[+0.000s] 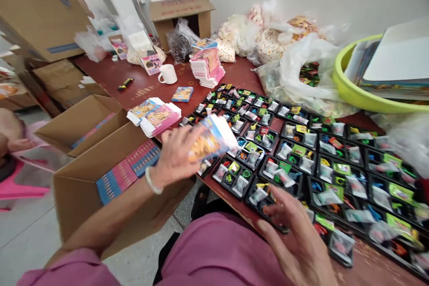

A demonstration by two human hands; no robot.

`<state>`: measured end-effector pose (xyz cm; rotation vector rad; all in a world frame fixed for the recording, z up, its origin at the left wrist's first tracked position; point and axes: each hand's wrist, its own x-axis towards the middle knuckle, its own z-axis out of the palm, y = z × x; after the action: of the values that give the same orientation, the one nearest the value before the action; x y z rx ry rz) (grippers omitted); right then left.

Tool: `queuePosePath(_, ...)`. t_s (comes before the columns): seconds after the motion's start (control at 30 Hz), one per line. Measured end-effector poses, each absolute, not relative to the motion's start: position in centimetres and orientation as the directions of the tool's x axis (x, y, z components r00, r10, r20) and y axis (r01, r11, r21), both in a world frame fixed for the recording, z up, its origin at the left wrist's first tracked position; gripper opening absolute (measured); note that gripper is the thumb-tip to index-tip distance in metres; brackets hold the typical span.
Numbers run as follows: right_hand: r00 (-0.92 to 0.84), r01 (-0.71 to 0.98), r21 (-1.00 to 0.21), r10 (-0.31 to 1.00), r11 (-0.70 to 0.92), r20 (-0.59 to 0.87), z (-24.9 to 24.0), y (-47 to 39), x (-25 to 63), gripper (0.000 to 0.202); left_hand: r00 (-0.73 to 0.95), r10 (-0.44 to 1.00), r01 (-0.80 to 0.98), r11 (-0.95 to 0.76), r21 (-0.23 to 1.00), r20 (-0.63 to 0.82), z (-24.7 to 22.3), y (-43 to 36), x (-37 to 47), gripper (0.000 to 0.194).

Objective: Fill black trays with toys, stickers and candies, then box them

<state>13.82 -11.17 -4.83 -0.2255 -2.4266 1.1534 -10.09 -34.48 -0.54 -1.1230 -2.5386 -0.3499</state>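
Observation:
My left hand [176,154] is closed around a flat printed box [211,138], blue and yellow with white flaps at its right end. It is held above the table's front edge. My right hand [293,221] has its fingers apart, with the thumb stretched out, over the nearest black trays. Just beyond those fingers is a black compartment tray [259,196] with small clear packets and coloured pieces; the hand partly covers it. I cannot tell whether the fingers touch it. Many similar trays [298,152] cover the right side of the red table [372,250].
Left of the table, an open carton [77,192] holds rows of pink and blue boxes [130,167]. Flattened boxes [159,118] lie at the table edge, and a taller stack [207,65] stands behind. A white mug [168,74], plastic bags [239,31] and a yellow-green basin [345,85] stand farther back.

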Motion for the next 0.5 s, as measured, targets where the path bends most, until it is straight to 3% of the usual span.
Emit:
queuePosePath(0.1, -0.877, -0.174, -0.756, 0.251, 0.631, 0.41, -3.9, -11.5, 10.5, 0.065, -0.482, 0.69, 0.836, 0.546, 0.048, 0.54, -2.3, -31.8, -3.3, 0.086)
queuePosePath(0.27, -0.833, -0.175, -0.613, 0.217, 0.77, 0.509, -4.2, -10.6, 9.4, 0.026, -0.485, 0.647, 0.84, 0.532, 0.107, 0.589, -5.0, -30.3, 1.5, 0.075)
queuePosePath(0.37, -0.825, -0.22, -0.585, 0.171, 0.78, 0.538, -4.2, -10.3, 9.7, 0.021, -0.49, 0.638, 0.839, 0.531, 0.121, 0.594, -4.9, -30.6, 2.2, 0.074)
queuePosePath(0.43, -0.832, -0.229, -0.613, 0.174, 0.757, 0.526, -4.2, -10.2, 10.1, 0.023, -0.569, 0.641, 0.82, 0.485, 0.303, 0.515, -3.7, -31.2, 1.8, 0.087)
queuePosePath(0.5, -0.862, -0.22, -0.67, 0.18, 0.709, 0.473, -4.4, -9.9, 10.5, 0.027, -0.648, 0.723, 0.659, 0.375, 0.652, 0.239, -2.0, -31.9, 0.6, 0.104)
